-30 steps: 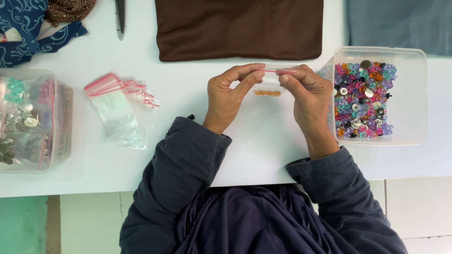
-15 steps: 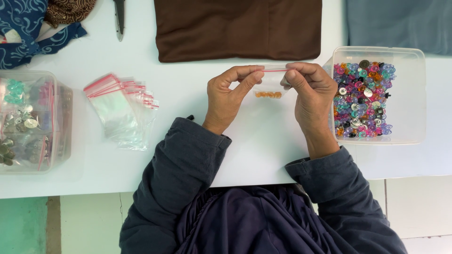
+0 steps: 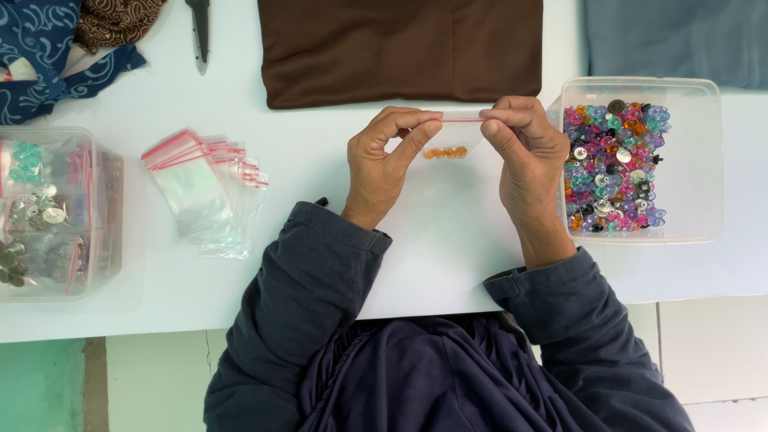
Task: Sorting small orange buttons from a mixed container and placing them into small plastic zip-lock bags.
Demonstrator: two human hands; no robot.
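Bright, even daylight; soft shadows, sharp focus, no glare/blur.

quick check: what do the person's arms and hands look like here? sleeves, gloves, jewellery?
Both arms wear long, loose dark blue-grey sleeves ending in plain cuffs at the wrists. The left hand and right hand are bare: no gloves, and no rings, watch or bracelets show. No markings or print are visible on the sleeves.
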